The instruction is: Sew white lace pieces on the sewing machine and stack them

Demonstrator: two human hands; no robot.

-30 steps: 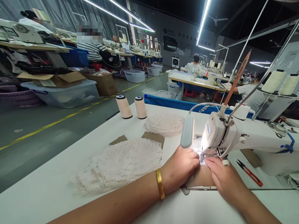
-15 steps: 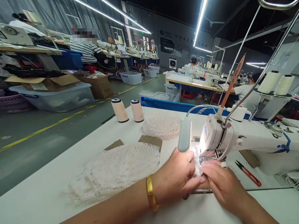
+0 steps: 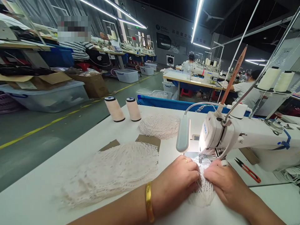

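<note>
A white lace piece (image 3: 204, 187) lies under the needle area of the white sewing machine (image 3: 215, 134), its fringe-like strands hanging toward me. My left hand (image 3: 181, 178), with a gold bracelet at the wrist, grips the lace's left side, fingers curled. On the other side my right hand (image 3: 226, 181) pinches the lace's right edge just below the presser foot. Both sets of fingertips are partly hidden by the cloth. A grey lamp (image 3: 183, 134) lights the spot. To the left lie a large lace pile (image 3: 112, 175) and a smaller lace pile (image 3: 160, 125).
Two thread cones (image 3: 114, 109) stand at the table's far left edge. Brown cardboard (image 3: 148, 140) sticks out between the piles. Red-handled thread snips (image 3: 248, 170) lie right of the machine. Blue cloth (image 3: 164, 101) borders the far edge. Other people sit at machines beyond.
My hands have shifted slightly down and apart, and the lace now shows spread between them with its strands hanging down. The view has turned a little to the right.
</note>
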